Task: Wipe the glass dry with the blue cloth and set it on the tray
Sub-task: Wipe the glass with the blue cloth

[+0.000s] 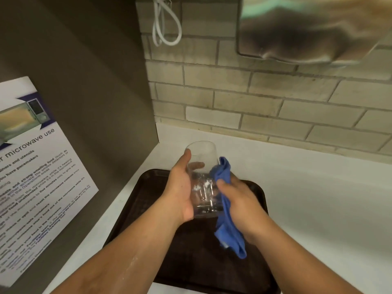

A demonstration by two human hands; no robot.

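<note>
A clear drinking glass (pixel 202 164) is held above the dark brown tray (pixel 148 192), its mouth tilted away from me. My left hand (pixel 180 189) grips the glass from the left, thumb near the rim. My right hand (pixel 237 200) presses the blue cloth (pixel 222 172) against the right side of the glass. The lower end of the cloth hangs under my right wrist over the tray. The glass base is partly hidden by my fingers.
The tray lies on a white counter (pixel 318 187) in a corner. A grey wall panel with a microwave-use notice (pixel 36 179) stands at the left. Behind is a brick-tiled wall (pixel 254 98) with a white cable (pixel 165 24) and a metal dispenser (pixel 307 28) high up.
</note>
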